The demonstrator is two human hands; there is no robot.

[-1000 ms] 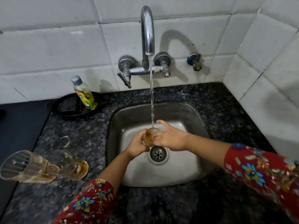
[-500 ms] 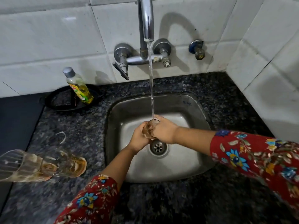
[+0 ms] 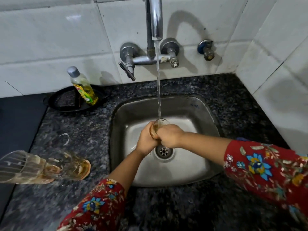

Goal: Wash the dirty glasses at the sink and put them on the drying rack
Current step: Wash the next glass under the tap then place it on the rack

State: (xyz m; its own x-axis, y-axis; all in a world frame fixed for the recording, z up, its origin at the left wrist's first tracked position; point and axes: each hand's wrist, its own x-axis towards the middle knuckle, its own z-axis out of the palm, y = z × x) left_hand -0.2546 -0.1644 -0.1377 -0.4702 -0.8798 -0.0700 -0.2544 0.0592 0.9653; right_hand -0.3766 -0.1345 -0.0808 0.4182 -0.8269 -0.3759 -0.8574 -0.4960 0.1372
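A small clear glass (image 3: pixel 158 126) with yellowish liquid in it is held upright over the steel sink (image 3: pixel 205 114), right under the running stream from the tap (image 3: pixel 154 19). My left hand (image 3: pixel 146 140) wraps its left side and my right hand (image 3: pixel 168 137) grips its right side, so only the rim and upper wall show. Two dirty glasses with brown residue stand on the counter at the left: one (image 3: pixel 18 165) at the frame edge, another (image 3: pixel 70 165) beside it. A third clear glass (image 3: pixel 64 139) behind them is faint.
A dish-soap bottle (image 3: pixel 83 87) leans in a black round tray (image 3: pixel 66 101) at the back left. The speckled granite counter (image 3: pixel 233 100) surrounds the sink. White tiled walls close the back and right. A dark surface (image 3: pixel 18 120) lies at far left. The drain (image 3: pixel 164 150) sits below my hands.
The view has moved closer and tilted down a little. Both hands have closed more tightly around the glass under the stream; the right hand's fingers, spread before, now wrap it.
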